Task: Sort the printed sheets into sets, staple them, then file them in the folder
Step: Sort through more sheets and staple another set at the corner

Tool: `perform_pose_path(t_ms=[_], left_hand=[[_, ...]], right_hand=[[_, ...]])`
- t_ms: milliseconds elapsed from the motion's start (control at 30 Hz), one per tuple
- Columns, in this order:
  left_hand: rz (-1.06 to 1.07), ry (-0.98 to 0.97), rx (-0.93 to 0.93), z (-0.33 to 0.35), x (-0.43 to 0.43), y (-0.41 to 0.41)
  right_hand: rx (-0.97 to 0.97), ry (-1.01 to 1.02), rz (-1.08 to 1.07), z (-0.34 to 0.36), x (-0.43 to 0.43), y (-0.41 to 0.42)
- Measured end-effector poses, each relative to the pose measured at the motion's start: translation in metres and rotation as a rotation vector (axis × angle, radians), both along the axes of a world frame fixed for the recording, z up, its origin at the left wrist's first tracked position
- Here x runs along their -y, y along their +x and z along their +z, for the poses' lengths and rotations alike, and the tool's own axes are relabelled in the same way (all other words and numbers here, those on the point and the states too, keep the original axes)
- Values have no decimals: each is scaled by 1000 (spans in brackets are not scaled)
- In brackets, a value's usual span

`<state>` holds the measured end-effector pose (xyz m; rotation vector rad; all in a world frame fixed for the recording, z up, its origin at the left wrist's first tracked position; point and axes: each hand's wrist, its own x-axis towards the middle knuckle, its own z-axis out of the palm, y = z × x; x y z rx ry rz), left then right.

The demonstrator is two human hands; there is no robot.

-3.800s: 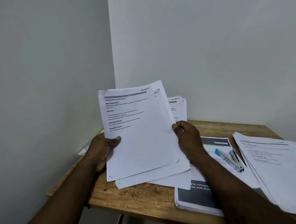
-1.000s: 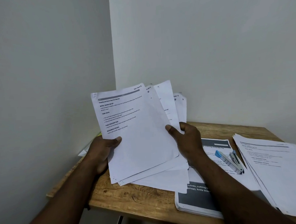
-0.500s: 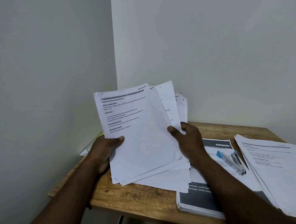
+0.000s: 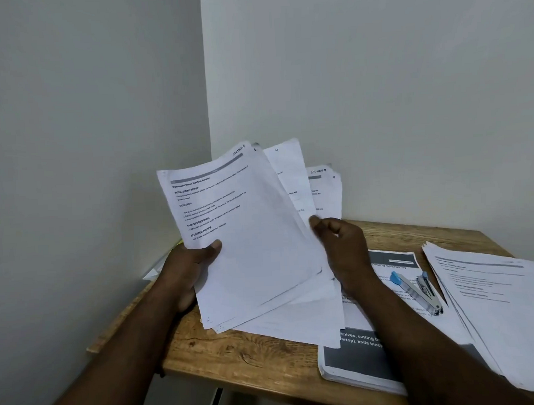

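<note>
Several white printed sheets (image 4: pixel 256 249) are fanned out and held tilted at the centre of the frame, above the light-brown wooden table (image 4: pixel 252 361). The left hand (image 4: pixel 185 268) grips the fan's lower left edge, with its thumb curled onto the front page just below the printed lines and its fingers hidden behind. The right hand (image 4: pixel 345 247) has its fingers curled at the fan's right edge and its thumb tip pressed against the paper, pinching the sheets there. Handwritten section labels show on the upper corners of some pages. To the lower right of the hands, a silver stapler with a blue tip (image 4: pixel 415 290) lies on a thick paper stack with dark grey bands (image 4: pixel 354 362). Just beside it, at the right edge of the frame, rests a loose pile of white printed pages (image 4: pixel 496 298). Pale walls (image 4: pixel 100 118) meet in a corner behind the table.
</note>
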<state>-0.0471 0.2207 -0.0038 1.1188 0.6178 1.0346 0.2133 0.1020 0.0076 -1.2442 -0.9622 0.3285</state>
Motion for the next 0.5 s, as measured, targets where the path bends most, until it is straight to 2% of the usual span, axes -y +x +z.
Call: perform_pose_path(t_ms=[67,267,500], left_hand=[[11,-2,21,1,0,0],[3,11,53,1,2,2],[25,20,41,5,7,-1]], right_hand=[[-65,37,-19,3,0,2],[-26,74,-122,7,7,19],[-121,118,-73,8,13,36]])
